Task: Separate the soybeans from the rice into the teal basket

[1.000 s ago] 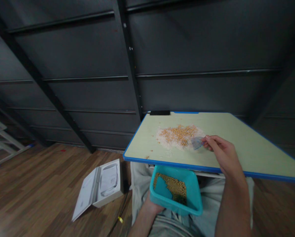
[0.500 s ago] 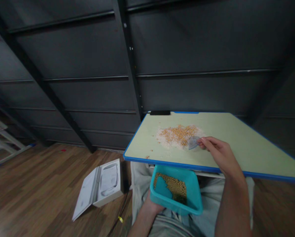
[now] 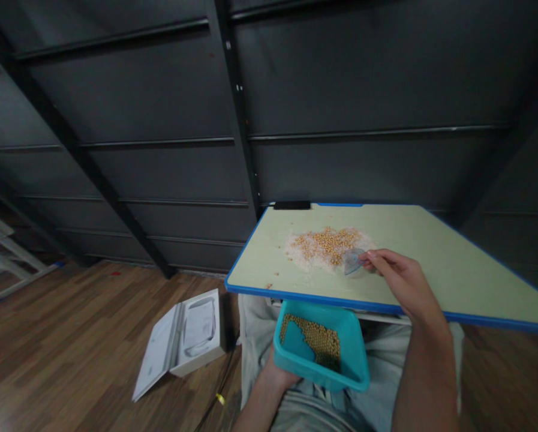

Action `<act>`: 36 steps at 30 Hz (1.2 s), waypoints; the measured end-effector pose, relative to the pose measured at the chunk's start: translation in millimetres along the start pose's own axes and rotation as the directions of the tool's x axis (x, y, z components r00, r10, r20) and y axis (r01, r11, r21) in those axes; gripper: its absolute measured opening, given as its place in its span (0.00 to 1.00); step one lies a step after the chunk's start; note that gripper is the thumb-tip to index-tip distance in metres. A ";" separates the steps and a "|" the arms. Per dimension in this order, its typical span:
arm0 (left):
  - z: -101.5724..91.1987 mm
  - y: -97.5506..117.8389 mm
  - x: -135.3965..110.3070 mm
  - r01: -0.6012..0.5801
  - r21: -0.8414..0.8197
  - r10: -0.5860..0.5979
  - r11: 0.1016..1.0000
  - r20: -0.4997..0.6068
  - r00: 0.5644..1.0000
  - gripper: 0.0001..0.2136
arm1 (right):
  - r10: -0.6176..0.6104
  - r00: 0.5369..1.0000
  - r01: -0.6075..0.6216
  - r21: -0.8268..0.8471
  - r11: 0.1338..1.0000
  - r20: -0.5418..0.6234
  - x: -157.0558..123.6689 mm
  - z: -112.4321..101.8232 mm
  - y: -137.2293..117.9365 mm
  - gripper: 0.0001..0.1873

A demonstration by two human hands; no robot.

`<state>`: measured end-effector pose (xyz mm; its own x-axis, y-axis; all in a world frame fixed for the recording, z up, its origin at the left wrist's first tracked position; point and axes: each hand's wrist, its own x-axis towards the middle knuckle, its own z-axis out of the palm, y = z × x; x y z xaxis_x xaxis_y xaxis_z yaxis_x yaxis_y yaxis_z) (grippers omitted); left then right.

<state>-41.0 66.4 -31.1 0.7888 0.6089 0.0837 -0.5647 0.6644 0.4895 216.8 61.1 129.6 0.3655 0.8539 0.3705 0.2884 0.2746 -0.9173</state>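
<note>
My right hand pinches a small translucent bluish plastic piece, fan-shaped, whose exact kind I cannot make out. Its wide end is at the lower right edge of a heap of golden-yellow beans or beads. White rice-like grains lie under and around this heap on the pale green tabletop. Below the table's front edge, my left hand holds a teal plastic tub at its left near corner, fingers mostly hidden beneath. Similar round golden pieces cover part of the tub's bottom.
Blue edging runs around the table. A flat black object lies at its back left. On the wooden floor to the left are an open white box and a dark cable. A dark panelled wall stands behind.
The plastic piece has tilted very slightly in my right hand. The tub, my left hand and the heap look the same.
</note>
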 end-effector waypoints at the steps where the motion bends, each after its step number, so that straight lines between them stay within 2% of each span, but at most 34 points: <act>1: 0.1 -0.2 0.6 -0.002 -0.001 0.002 1.000 0.000 1.000 0.12 | 0.001 1.000 -0.001 -0.001 1.000 0.002 -0.4 0.0 -0.2 0.18; 12: 3.8 0.0 1.2 -0.013 0.017 0.012 1.000 0.010 1.000 0.12 | 0.008 1.000 -0.008 -0.033 0.999 0.015 0.5 0.0 -0.3 0.21; 17: 11.7 2.2 2.7 -0.008 0.025 0.008 1.000 0.012 1.000 0.12 | -0.002 0.998 0.008 -0.095 0.995 0.063 1.2 1.2 0.3 0.19; 22: 18.6 4.9 1.8 0.002 0.032 -0.002 0.999 0.003 1.000 0.14 | -0.003 0.998 0.010 -0.105 0.994 0.062 0.8 1.9 -0.5 0.18; 36: 3.8 -0.9 0.1 0.017 0.036 -0.013 0.999 -0.093 0.996 0.12 | -0.008 0.997 0.016 -0.107 0.994 0.078 1.9 0.8 1.8 0.18</act>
<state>-39.5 64.2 -28.2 0.7701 0.6380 -0.0042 -0.5425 0.6582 0.5220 217.4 63.6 128.6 0.2931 0.8835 0.3654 0.3877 0.2395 -0.8901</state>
